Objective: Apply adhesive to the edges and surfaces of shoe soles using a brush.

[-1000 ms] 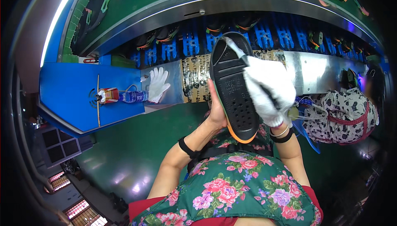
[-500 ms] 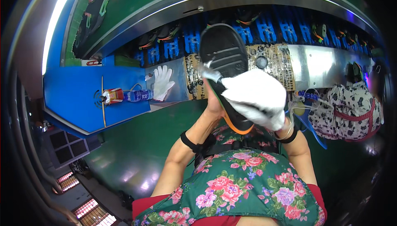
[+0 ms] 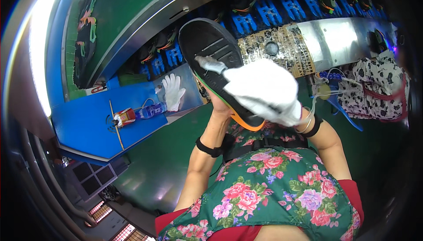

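A black shoe sole (image 3: 205, 38) with an orange and green edge is held tilted in front of me, its broad end pointing away. Bare, my left hand (image 3: 217, 103) grips it from below along its left edge; most of its fingers are hidden behind the sole. My right hand (image 3: 266, 92), in a white glove, is closed around a brush (image 3: 212, 64). The brush's pale, blurred tip lies over the sole's inner face, just below its raised ridges. The glove covers the brush's handle and part of the sole's narrow end.
A blue table (image 3: 83, 126) at left carries a small red carton (image 3: 126, 116), a bottle (image 3: 152, 110) and a thin stick (image 3: 116, 126). A spare white glove (image 3: 172, 92) lies beside them. Blue racks (image 3: 269, 16) line the far side. At right sits a patterned cloth bag (image 3: 376, 89) near thin tubing.
The whole view has turned and shifted. Against the sole, the brush tip has moved from near the left edge inward, toward the ridges. Both hands keep their hold.
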Demonstrator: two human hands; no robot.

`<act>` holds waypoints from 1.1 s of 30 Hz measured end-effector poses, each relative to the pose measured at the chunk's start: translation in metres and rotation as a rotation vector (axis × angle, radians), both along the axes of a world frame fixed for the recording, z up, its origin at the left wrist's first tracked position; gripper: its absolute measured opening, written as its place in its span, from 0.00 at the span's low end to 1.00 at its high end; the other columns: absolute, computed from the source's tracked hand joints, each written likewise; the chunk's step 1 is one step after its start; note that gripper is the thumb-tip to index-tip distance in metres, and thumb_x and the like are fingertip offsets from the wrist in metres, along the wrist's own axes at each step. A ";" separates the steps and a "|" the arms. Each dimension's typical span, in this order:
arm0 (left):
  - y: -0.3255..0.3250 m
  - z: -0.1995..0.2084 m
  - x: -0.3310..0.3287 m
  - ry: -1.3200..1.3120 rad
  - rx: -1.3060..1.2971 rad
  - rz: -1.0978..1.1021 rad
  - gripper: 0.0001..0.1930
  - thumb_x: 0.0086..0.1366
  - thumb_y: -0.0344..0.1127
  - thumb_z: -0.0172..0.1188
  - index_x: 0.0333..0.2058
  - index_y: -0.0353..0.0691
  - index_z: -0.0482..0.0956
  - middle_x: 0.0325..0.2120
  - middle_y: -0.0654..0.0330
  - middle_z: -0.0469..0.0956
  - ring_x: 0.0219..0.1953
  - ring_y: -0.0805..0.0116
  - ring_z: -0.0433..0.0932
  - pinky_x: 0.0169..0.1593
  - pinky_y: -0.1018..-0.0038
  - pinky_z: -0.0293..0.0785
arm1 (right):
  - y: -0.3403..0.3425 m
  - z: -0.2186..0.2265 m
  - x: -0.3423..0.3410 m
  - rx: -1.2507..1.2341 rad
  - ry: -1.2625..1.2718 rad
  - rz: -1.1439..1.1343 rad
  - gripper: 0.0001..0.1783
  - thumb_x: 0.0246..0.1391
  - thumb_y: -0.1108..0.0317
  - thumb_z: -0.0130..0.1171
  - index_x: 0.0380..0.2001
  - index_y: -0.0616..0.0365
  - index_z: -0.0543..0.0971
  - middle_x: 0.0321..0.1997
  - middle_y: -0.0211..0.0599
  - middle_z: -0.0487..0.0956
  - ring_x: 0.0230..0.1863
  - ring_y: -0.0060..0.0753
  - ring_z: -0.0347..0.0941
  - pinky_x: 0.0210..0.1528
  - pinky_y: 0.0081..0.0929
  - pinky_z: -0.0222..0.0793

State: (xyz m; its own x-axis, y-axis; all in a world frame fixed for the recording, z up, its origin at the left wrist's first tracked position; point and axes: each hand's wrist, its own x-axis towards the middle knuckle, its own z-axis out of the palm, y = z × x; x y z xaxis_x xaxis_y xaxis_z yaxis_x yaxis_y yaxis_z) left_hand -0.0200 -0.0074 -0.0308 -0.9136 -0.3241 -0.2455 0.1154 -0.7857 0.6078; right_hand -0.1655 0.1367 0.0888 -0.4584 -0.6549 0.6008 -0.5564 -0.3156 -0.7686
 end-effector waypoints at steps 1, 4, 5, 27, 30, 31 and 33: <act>0.002 0.001 -0.002 -0.093 -0.089 0.009 0.55 0.61 0.86 0.33 0.66 0.39 0.66 0.60 0.51 0.75 0.60 0.56 0.75 0.64 0.59 0.72 | -0.002 -0.001 0.003 0.005 0.149 0.012 0.19 0.49 0.74 0.69 0.47 0.54 0.86 0.47 0.38 0.86 0.44 0.42 0.83 0.47 0.34 0.78; 0.007 0.012 -0.011 -0.002 0.074 0.030 0.61 0.56 0.89 0.35 0.65 0.35 0.66 0.59 0.47 0.75 0.59 0.54 0.76 0.64 0.58 0.73 | -0.001 -0.005 0.002 -0.074 0.079 0.096 0.18 0.49 0.71 0.70 0.46 0.54 0.87 0.46 0.38 0.86 0.44 0.43 0.83 0.47 0.36 0.79; 0.003 0.019 -0.011 -0.032 0.064 0.042 0.60 0.56 0.89 0.35 0.63 0.34 0.68 0.56 0.47 0.77 0.56 0.54 0.78 0.61 0.59 0.75 | -0.001 -0.006 0.002 -0.107 -0.019 0.132 0.17 0.48 0.71 0.71 0.45 0.54 0.87 0.45 0.39 0.87 0.43 0.44 0.83 0.47 0.37 0.79; -0.026 0.064 -0.048 0.275 0.018 -0.091 0.52 0.56 0.82 0.55 0.51 0.30 0.72 0.44 0.48 0.77 0.49 0.51 0.78 0.59 0.53 0.76 | 0.013 -0.009 0.003 0.002 0.119 0.070 0.16 0.49 0.72 0.72 0.43 0.50 0.87 0.44 0.34 0.87 0.41 0.39 0.83 0.44 0.34 0.80; -0.029 0.062 -0.052 0.306 0.019 -0.043 0.52 0.56 0.83 0.54 0.51 0.30 0.72 0.43 0.48 0.77 0.48 0.50 0.78 0.60 0.52 0.76 | 0.012 -0.011 0.003 0.014 0.009 0.117 0.17 0.49 0.74 0.71 0.44 0.49 0.88 0.46 0.34 0.87 0.43 0.38 0.83 0.46 0.36 0.79; -0.029 0.061 -0.053 0.342 0.071 0.004 0.53 0.55 0.83 0.54 0.52 0.30 0.72 0.42 0.47 0.77 0.49 0.49 0.78 0.60 0.52 0.76 | 0.013 -0.012 0.002 -0.036 -0.075 0.135 0.17 0.49 0.74 0.72 0.44 0.50 0.88 0.47 0.35 0.87 0.43 0.39 0.84 0.46 0.36 0.79; -0.035 0.061 -0.056 0.366 -0.023 -0.016 0.54 0.56 0.83 0.53 0.54 0.29 0.71 0.43 0.47 0.77 0.51 0.49 0.78 0.62 0.52 0.75 | 0.013 -0.017 -0.001 -0.067 -0.331 0.108 0.16 0.49 0.73 0.71 0.44 0.50 0.88 0.47 0.36 0.87 0.43 0.40 0.84 0.46 0.35 0.78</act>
